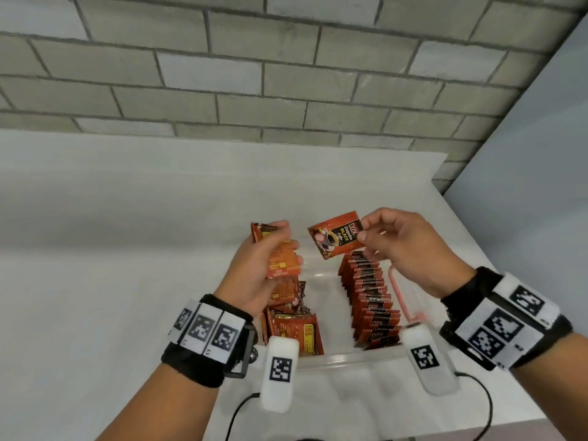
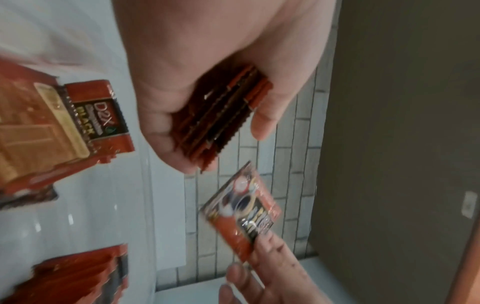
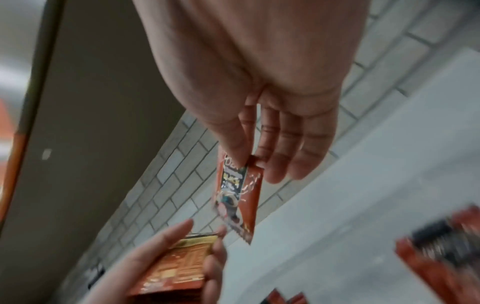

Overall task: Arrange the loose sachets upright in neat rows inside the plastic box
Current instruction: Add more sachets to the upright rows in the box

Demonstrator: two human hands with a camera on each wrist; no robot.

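My left hand (image 1: 270, 253) grips a stack of red coffee sachets (image 1: 283, 259) above the far left of the clear plastic box (image 1: 337, 358); the stack's edges show in the left wrist view (image 2: 221, 115). My right hand (image 1: 378, 237) pinches a single sachet (image 1: 335, 234) by its edge, held in the air over the box, printed face toward me. The right wrist view shows that single sachet (image 3: 239, 197) hanging from thumb and forefinger. Inside the box a neat upright row of sachets (image 1: 370, 300) fills the right side, and loose leaning sachets (image 1: 292, 323) lie on the left.
The box sits on a white table (image 1: 111, 249) against a grey brick wall (image 1: 254, 74). A pink strip (image 1: 397, 291) runs by the box's right wall. Black cables (image 1: 241, 409) trail at the table's near edge. A pale wall (image 1: 525, 170) stands on the right.
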